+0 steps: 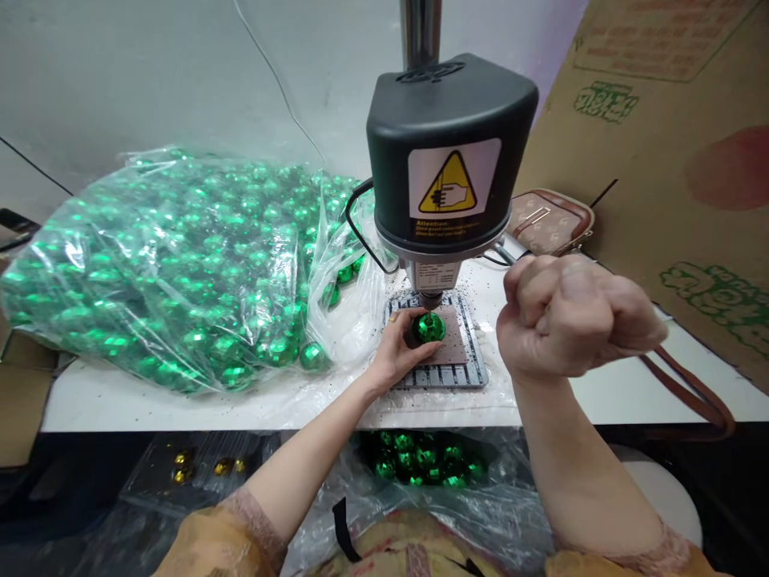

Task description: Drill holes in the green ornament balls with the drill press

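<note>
Nearest, btm of view: mustard sleeves [210,541] w/ pinkish cuffs. Just ahead, below the tbl edge, an open clear bag [510,521] w/ loose green balls [426,455] in it; off to the L, a few gold balls [223,466] on plastic; to the R, part of a round white seat [664,497] behind the forearm.

Up on the white tbl [150,410]: R hand [558,316] is nearest the lens, clenched in a fist on the machine's metal lever [510,248]; lever's end is hidden in the fist. L hand [400,349] grasps one faceted green ball [429,328] btwn thumb & fingers. That ball sits on a pinkish pad [457,340] on the slotted base plate [477,377], right under the machine's tip [429,300]; can't tell if they touch. Dark specks lie abt the plate.

Black machine [450,112] w/ yellow warning sticker [453,184] stands over it. L of it, a big clear bag [174,264] full of green balls. Behind R hand, a brown purse [553,220], then a tall cardboard box [654,168]. Farthest: pale wall [168,72] w/ thin white cord [277,83].
</note>
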Demonstrator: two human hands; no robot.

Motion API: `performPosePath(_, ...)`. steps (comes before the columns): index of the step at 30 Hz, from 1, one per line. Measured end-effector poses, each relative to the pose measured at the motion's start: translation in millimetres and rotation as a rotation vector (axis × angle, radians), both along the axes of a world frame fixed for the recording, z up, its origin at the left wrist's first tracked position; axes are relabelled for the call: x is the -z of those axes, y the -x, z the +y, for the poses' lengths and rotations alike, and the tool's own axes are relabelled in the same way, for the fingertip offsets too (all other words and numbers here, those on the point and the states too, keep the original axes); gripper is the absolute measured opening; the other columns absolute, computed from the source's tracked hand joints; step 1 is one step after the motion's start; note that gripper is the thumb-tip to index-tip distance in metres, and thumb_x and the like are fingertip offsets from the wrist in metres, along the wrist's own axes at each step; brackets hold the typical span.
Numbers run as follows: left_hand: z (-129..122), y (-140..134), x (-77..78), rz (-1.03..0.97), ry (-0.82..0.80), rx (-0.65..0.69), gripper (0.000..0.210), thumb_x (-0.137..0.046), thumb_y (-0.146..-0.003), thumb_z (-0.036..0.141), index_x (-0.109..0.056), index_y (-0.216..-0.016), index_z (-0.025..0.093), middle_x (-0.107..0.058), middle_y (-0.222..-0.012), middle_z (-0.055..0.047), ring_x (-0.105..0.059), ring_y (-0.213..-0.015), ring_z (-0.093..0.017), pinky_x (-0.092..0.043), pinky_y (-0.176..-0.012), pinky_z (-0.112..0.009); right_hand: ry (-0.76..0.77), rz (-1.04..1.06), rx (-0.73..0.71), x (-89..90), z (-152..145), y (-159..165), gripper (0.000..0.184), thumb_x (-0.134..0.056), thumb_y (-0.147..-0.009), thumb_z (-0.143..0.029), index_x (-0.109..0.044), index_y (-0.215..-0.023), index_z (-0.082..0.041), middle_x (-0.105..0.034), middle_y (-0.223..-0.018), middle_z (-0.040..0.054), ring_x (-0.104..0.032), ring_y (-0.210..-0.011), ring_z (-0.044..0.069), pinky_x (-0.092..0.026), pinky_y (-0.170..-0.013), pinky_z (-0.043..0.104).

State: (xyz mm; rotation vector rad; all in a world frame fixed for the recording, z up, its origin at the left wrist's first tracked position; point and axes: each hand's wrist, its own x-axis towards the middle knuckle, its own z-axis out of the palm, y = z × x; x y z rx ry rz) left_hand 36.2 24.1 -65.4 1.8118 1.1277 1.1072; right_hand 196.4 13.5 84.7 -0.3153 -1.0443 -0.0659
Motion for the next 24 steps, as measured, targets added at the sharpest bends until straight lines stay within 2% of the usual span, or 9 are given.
performPosePath(9, 0, 1, -1.7, -0.005, 0.012, 0.004, 0.054, -0.09, -0.079, 0.041, -0.066, -0.125, 0.024, -0.07, -0.12, -0.008, -0.065, -0.115, -0.029, -0.051, -0.102, -0.046, -0.046, -0.064, -0.003, 7.8, 1, -2, 0.041, -0.051, -0.088, -0.007, -0.02, -0.063, -0.018, -0.022, -0.05, -0.0075, -0.017, -0.042, 0.002, -0.025, -0.041, 0.022)
performPosePath(12, 0, 1, -2.7, -0.006, 0.024, 0.009, 0.054, -0.09, -0.079, 0.042, -0.066, -0.124, 0.024, -0.07, -0.12, -0.008, -0.065, -0.115, -0.029, -0.052, -0.1, -0.045, -0.005, -0.019, 0.009, 5.8, -1, -1, 0.044, -0.053, -0.089, -0.01, -0.018, -0.062, -0.018, -0.023, -0.051, -0.0068, -0.019, -0.042, 0.003, -0.027, -0.043, 0.024)
performPosePath(15, -2, -1, -3.7, -0.04, 0.055, 0.012, 0.055, -0.09, -0.079, 0.042, -0.064, -0.124, 0.024, -0.07, -0.124, -0.009, -0.066, -0.117, -0.029, -0.052, -0.103, -0.045, 0.107, 0.064, 0.03, -14.5, -1, 0, 0.049, -0.058, -0.091, -0.015, -0.022, -0.058, -0.02, -0.023, -0.048, -0.0065, -0.022, -0.04, 0.005, -0.023, -0.04, 0.028)
performPosePath(18, -5, -4, -5.4, -0.125, 0.103, 0.01, 0.057, -0.09, -0.079, 0.041, -0.061, -0.124, 0.022, -0.071, -0.121, -0.009, -0.069, -0.113, -0.027, -0.055, -0.101, -0.044, 0.334, 0.115, -0.019, -44.3, 4, -2, 0.046, -0.065, -0.089, -0.02, -0.034, -0.055, -0.024, -0.031, -0.044, -0.006, -0.028, -0.04, 0.011, -0.028, -0.042, 0.036)
performPosePath(20, -7, -6, -6.6, -0.165, 0.127, 0.014, 0.056, -0.09, -0.079, 0.04, -0.06, -0.123, 0.022, -0.072, -0.118, -0.008, -0.07, -0.11, -0.026, -0.057, -0.098, -0.042, 0.382, 0.118, -0.1, -58.7, 8, -4, 0.046, -0.065, -0.087, -0.018, -0.035, -0.053, -0.025, -0.029, -0.042, -0.0061, -0.028, -0.038, 0.012, -0.024, -0.041, 0.038)
performPosePath(22, -8, -7, -7.4, -0.17, 0.128, 0.017, 0.056, -0.09, -0.079, 0.04, -0.06, -0.123, 0.022, -0.072, -0.118, -0.008, -0.07, -0.11, -0.025, -0.057, -0.098, -0.041, 0.378, 0.128, -0.134, -64.3, 10, -6, 0.047, -0.065, -0.087, -0.019, -0.034, -0.053, -0.026, -0.027, -0.042, -0.0062, -0.027, -0.037, 0.013, -0.022, -0.04, 0.038)
performPosePath(24, -8, -7, -7.5, -0.159, 0.115, 0.016, 0.056, -0.09, -0.079, 0.04, -0.061, -0.123, 0.022, -0.072, -0.119, -0.008, -0.07, -0.111, -0.025, -0.056, -0.099, -0.042, 0.357, 0.137, -0.125, -61.9, 10, -5, 0.046, -0.066, -0.087, -0.021, -0.035, -0.053, -0.026, -0.029, -0.042, -0.0058, -0.029, -0.037, 0.014, -0.024, -0.04, 0.039)
